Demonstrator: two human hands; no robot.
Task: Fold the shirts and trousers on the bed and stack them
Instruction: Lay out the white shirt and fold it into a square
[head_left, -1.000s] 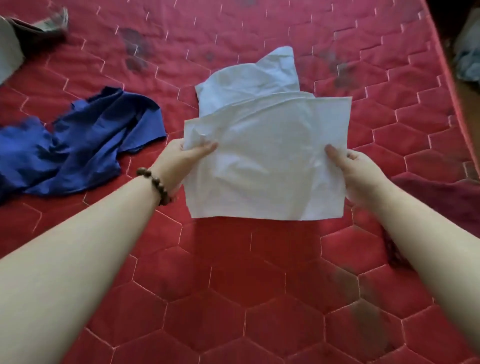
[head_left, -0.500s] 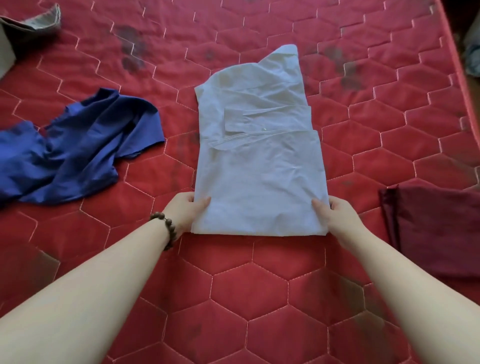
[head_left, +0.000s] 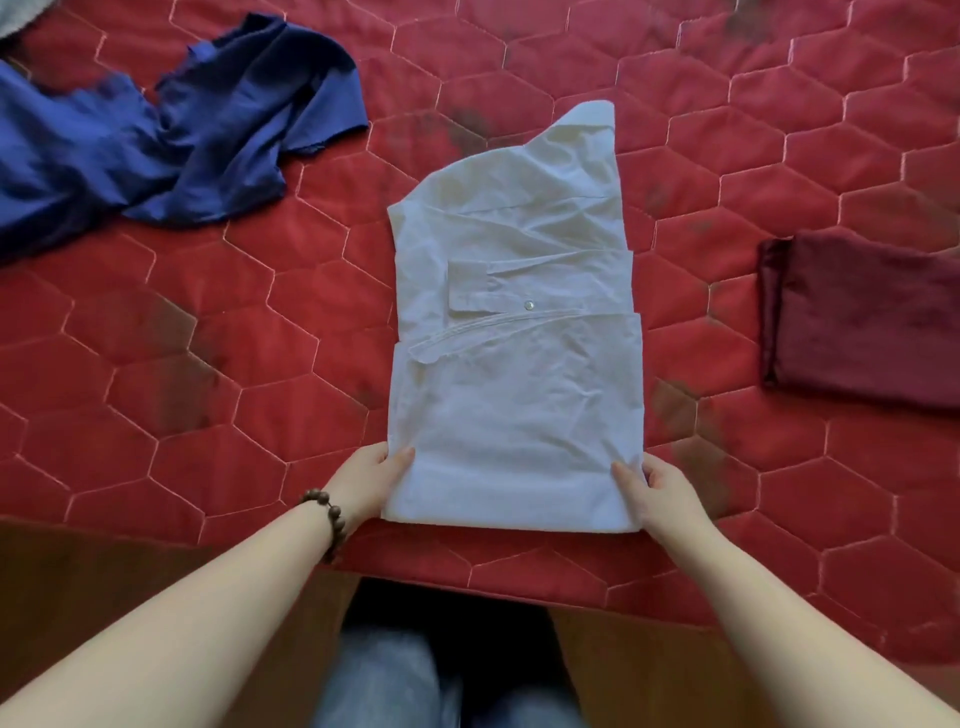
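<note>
Two hands pinch the near corners of the white cotton button-up shirt (head_left: 514, 364), which lies folded into a long panel at the near edge of the red quilted bed (head_left: 260, 364). To fold it well, lift both corners level and carry them evenly toward the collar. Left hand (head_left: 371, 480) and right hand (head_left: 657, 493) each grasp it, thumb on top, forearms reaching straight ahead. Crumpled blue cloth (head_left: 171, 140) waits far left; folded maroon cloth (head_left: 862, 317) sits at the right edge.
</note>
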